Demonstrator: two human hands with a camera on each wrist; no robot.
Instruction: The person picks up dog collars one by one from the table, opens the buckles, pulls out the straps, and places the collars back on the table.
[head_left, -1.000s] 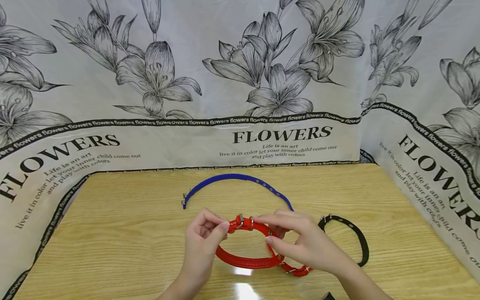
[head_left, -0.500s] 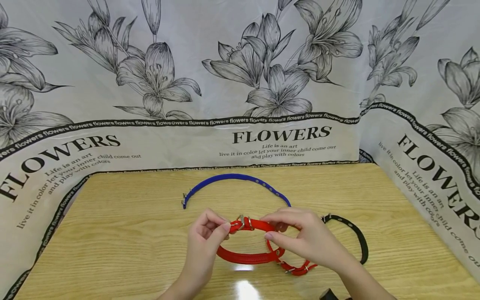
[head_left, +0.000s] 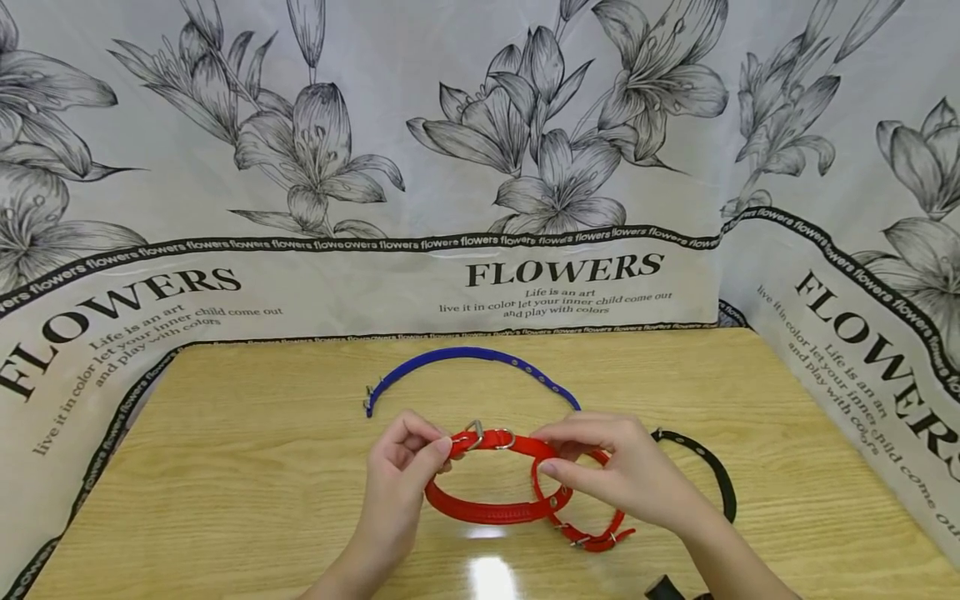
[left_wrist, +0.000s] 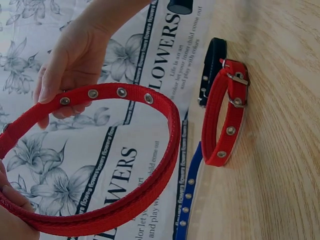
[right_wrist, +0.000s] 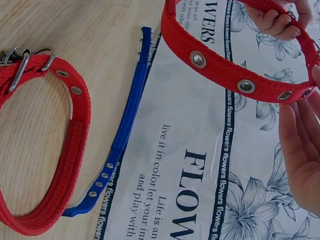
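Note:
In the head view a red buckled collar [head_left: 487,512], looped into a ring, is held up above the table. My left hand [head_left: 405,475] pinches it beside its metal buckle [head_left: 474,433]. On the opposite side, my right hand [head_left: 607,467] pinches the strap between thumb and fingers, just past the D-ring [head_left: 507,439]. Metal eyelets [left_wrist: 121,92] line the strap in the left wrist view. A second red collar [head_left: 600,543], also closed into a loop, stands on the table below my right hand, which hides part of it.
Behind the hands a blue collar [head_left: 457,353] lies in an open arc on the wooden table [head_left: 247,467]. A black collar [head_left: 723,483] is at the right, partly behind the right forearm. Near the front edge sits a small black object [head_left: 663,588]. Flower-printed cloth [head_left: 360,287] hangs around the table.
The right hand has slid along the strap, away from the buckle and D-ring, to the right. The held collar has shifted slightly left and up; the left hand keeps its pinch.

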